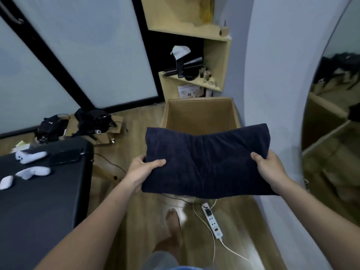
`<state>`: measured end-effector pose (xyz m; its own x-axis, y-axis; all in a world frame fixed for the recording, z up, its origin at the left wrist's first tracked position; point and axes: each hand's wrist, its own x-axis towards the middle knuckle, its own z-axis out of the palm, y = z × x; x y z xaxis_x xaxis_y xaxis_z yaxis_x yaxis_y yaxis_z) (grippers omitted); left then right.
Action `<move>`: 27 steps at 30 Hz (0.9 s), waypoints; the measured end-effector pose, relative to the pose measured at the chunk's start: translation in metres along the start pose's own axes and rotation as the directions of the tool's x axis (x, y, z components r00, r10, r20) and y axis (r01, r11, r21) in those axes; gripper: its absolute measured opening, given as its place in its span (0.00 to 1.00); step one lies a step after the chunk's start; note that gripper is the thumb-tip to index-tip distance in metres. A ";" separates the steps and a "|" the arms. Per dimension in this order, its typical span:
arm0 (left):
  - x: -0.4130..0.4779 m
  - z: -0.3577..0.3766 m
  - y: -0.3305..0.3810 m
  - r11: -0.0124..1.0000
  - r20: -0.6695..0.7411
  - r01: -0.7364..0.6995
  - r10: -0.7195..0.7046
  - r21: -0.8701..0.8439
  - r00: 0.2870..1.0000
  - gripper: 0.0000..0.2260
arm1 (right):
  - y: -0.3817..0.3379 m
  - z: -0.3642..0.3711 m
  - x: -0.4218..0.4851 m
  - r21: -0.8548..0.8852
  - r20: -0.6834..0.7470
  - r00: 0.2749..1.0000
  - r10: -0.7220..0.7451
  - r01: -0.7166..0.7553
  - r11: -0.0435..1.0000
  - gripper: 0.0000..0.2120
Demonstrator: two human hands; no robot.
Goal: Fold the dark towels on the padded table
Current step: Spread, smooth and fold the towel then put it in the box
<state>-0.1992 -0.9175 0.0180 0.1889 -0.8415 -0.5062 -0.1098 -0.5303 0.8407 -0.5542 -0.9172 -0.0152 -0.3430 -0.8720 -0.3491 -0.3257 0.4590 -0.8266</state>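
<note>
Beside padded table [39,201], hands [143,169] [269,168] grip folded dark towel [206,162], cardboard box [200,114] beyond, power strip [213,221] below

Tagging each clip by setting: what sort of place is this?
Likely a small private room, perhaps a massage or treatment room: black padded table, wooden corner shelves, tall mirror on the right wall.

— What is being held up?
— The left hand [142,170] and right hand [270,168] are gripping a folded dark towel [206,162] by its two ends.
— Where is it hanging?
— It is hanging just before an open cardboard box [200,112], right of the padded table [39,201].
</note>
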 end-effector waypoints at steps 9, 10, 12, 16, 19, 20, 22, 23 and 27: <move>0.143 0.004 0.020 0.999 0.026 -0.043 0.043 0.000 0.999 0.22 | -0.055 0.071 0.087 -0.130 0.046 0.998 0.051 -0.045 0.990 0.14; 0.159 0.001 0.020 0.999 0.032 -0.048 0.047 0.025 0.998 0.23 | -0.060 0.082 0.096 -0.134 0.040 0.998 0.047 -0.041 0.990 0.16; 0.187 0.000 0.023 0.997 0.045 -0.049 0.046 0.066 0.998 0.26 | -0.067 0.101 0.113 -0.140 0.026 0.998 0.052 -0.048 0.989 0.18; 0.226 0.005 0.029 0.987 0.124 -0.101 0.086 0.121 0.989 0.32 | -0.073 0.127 0.141 -0.164 -0.013 0.996 0.085 -0.086 0.983 0.15; 0.250 0.011 0.030 0.979 0.239 -0.121 0.079 0.166 0.968 0.43 | -0.074 0.138 0.162 -0.178 -0.020 0.994 0.111 -0.113 0.977 0.17; 0.258 0.013 0.028 0.976 0.269 -0.111 0.058 0.187 0.961 0.47 | -0.073 0.141 0.169 -0.185 -0.023 0.992 0.120 -0.122 0.975 0.18; 0.274 0.021 0.026 0.966 0.292 -0.118 0.048 0.229 0.955 0.50 | -0.073 0.146 0.184 -0.209 -0.022 0.992 0.124 -0.126 0.970 0.18; 0.283 0.026 0.026 0.961 0.293 -0.133 0.058 0.242 0.954 0.50 | -0.073 0.148 0.194 -0.223 -0.025 0.993 0.115 -0.118 0.968 0.18; 0.323 0.051 0.046 0.949 0.267 -0.174 0.102 0.263 0.958 0.46 | -0.081 0.151 0.247 -0.245 -0.033 0.998 0.062 -0.068 0.967 0.17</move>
<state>-0.1928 -1.2191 -0.1171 -0.0909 -0.8878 -0.4511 -0.3935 -0.3840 0.8353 -0.4801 -1.1951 -0.1012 -0.3914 -0.8357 -0.3853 -0.5076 0.5453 -0.6671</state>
